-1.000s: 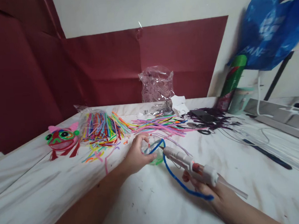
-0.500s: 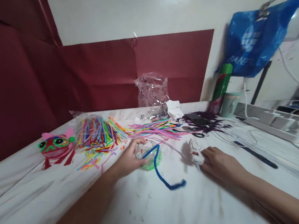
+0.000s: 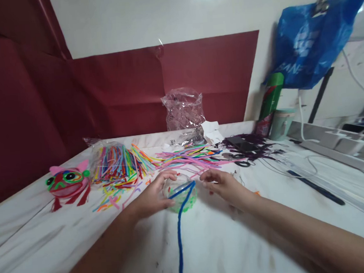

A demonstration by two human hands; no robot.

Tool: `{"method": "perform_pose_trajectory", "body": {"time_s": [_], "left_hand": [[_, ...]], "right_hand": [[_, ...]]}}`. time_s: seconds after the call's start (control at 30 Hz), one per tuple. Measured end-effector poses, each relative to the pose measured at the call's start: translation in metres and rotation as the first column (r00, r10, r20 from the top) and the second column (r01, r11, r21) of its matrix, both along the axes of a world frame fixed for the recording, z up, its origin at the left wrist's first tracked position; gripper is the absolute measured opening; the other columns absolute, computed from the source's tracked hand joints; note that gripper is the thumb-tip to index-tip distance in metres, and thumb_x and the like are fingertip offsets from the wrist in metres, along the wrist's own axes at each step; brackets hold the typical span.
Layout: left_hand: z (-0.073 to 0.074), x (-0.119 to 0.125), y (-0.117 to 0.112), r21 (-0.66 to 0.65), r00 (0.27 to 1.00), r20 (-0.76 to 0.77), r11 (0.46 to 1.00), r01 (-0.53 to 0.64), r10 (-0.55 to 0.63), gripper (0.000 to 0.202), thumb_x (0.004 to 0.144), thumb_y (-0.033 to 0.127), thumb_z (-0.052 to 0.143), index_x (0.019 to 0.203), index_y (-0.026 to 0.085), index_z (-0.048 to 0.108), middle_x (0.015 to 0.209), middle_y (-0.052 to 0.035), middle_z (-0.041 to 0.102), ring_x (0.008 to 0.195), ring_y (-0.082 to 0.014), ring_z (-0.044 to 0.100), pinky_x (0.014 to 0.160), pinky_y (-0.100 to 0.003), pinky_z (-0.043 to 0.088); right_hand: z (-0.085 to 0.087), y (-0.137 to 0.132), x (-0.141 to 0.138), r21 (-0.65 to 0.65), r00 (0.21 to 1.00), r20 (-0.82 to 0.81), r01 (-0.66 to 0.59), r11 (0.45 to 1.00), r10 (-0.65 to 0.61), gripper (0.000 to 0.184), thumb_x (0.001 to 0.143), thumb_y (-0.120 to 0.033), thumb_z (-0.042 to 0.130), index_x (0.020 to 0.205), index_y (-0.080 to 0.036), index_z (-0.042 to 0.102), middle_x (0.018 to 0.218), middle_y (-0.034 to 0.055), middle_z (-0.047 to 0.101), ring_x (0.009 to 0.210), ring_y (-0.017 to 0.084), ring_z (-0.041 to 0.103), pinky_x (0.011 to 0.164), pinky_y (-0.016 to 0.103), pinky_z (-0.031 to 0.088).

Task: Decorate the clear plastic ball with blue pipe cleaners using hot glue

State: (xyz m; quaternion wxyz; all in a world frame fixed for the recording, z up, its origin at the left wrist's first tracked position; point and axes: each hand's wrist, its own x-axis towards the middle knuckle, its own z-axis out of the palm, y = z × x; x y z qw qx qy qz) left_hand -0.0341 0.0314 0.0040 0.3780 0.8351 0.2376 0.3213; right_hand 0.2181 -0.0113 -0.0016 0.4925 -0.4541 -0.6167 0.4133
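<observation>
My left hand (image 3: 159, 194) grips the left side of a clear plastic dome (image 3: 176, 181) with bright green trim (image 3: 189, 204) along its lower edge. A blue pipe cleaner (image 3: 180, 243) lies bent over the dome; one leg crosses its face and the long leg runs down toward the front of the table. Just right of the dome, my right hand (image 3: 220, 185) is held with curved fingers apart, and nothing shows in them. Behind that hand, a white glue gun (image 3: 237, 176) is mostly hidden.
A pink and red pipe-cleaner mask (image 3: 67, 184) rests at the left. Behind are a bag of coloured pipe cleaners (image 3: 112, 161), loose pink stems (image 3: 192, 158), scissors (image 3: 242, 164) and a dark phone (image 3: 241, 144). A black stick (image 3: 317, 187) and a power strip (image 3: 332, 144) lie right.
My right hand has left the glue gun and moved left to beside the dome. The blue pipe cleaner's long leg has swung from the right to point down toward me. My left hand still holds the dome.
</observation>
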Motion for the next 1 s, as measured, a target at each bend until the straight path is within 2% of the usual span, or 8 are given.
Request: {"method": "perform_pose_trajectory", "body": {"time_s": [0.1,0.2,0.3,0.5,0.67,0.87,1.0], "left_hand": [[-0.003,-0.001,0.002,-0.031,1.000,0.017,0.999,0.026,-0.026,0.055,0.068,0.040,0.075,0.112,0.021,0.048,0.134,-0.0139,0.042,0.136,-0.0293,0.030,0.110,-0.043,0.022],[-0.006,-0.001,0.004,-0.086,0.998,0.043,0.995,0.041,-0.037,0.056,0.068,0.041,0.075,0.112,0.021,0.047,0.136,-0.0137,0.040,0.135,-0.0298,0.031,0.108,-0.043,0.025],[-0.007,-0.001,0.004,-0.083,0.999,0.043,0.996,0.032,-0.028,0.055,0.068,0.040,0.076,0.112,0.021,0.048,0.135,-0.0136,0.040,0.134,-0.0303,0.033,0.108,-0.044,0.025],[-0.007,-0.001,0.003,0.037,0.999,-0.035,0.999,0.022,-0.021,0.055,0.070,0.039,0.074,0.115,0.022,0.048,0.133,-0.0122,0.044,0.131,-0.0298,0.036,0.109,-0.044,0.025],[-0.007,0.001,0.000,0.076,0.998,-0.055,0.997,-0.008,0.013,0.054,0.069,0.033,0.075,0.115,0.022,0.048,0.132,-0.0122,0.046,0.130,-0.0293,0.038,0.108,-0.044,0.028],[-0.002,0.003,-0.004,0.127,0.995,-0.094,0.992,-0.023,0.035,0.050,0.070,0.027,0.073,0.114,0.022,0.050,0.131,-0.0109,0.047,0.130,-0.0277,0.038,0.108,-0.042,0.027],[-0.001,0.005,-0.005,0.126,0.995,-0.098,0.992,-0.023,0.036,0.052,0.068,0.029,0.074,0.114,0.021,0.049,0.131,-0.0118,0.046,0.130,-0.0282,0.037,0.108,-0.042,0.027]], "right_hand": [[-0.011,0.012,-0.010,-0.044,0.996,-0.081,-0.041,0.998,0.038,0.034,0.058,-0.044,0.079,0.076,-0.021,0.061,0.073,-0.0007,0.058,0.067,0.015,0.053,0.057,0.028,0.045],[-0.018,0.017,-0.015,-0.088,0.987,-0.148,-0.083,0.993,0.069,0.040,0.053,-0.046,0.081,0.075,-0.020,0.059,0.068,-0.0015,0.058,0.063,0.014,0.053,0.054,0.027,0.044],[-0.021,0.018,-0.017,-0.119,0.974,-0.211,-0.112,0.987,0.085,0.040,0.053,-0.044,0.082,0.074,-0.020,0.059,0.065,-0.0033,0.056,0.058,0.012,0.051,0.053,0.026,0.043],[-0.017,0.011,-0.018,-0.165,0.953,-0.286,-0.147,0.975,0.095,0.031,0.058,-0.034,0.079,0.077,-0.019,0.059,0.068,-0.0039,0.056,0.059,0.011,0.052,0.056,0.026,0.044],[-0.011,0.004,-0.022,-0.207,0.948,-0.312,-0.134,0.969,0.065,0.031,0.055,-0.021,0.078,0.080,-0.020,0.060,0.071,-0.0040,0.057,0.064,0.012,0.052,0.055,0.024,0.042],[-0.013,0.004,-0.020,-0.234,0.920,-0.378,-0.202,0.951,0.102,0.033,0.055,-0.023,0.081,0.079,-0.021,0.058,0.070,-0.0055,0.056,0.064,0.011,0.051,0.056,0.023,0.041],[-0.015,0.007,-0.017,-0.216,0.912,-0.386,-0.237,0.947,0.139,0.037,0.056,-0.028,0.083,0.082,-0.021,0.059,0.073,-0.0047,0.057,0.065,0.011,0.051,0.057,0.023,0.040]]}}
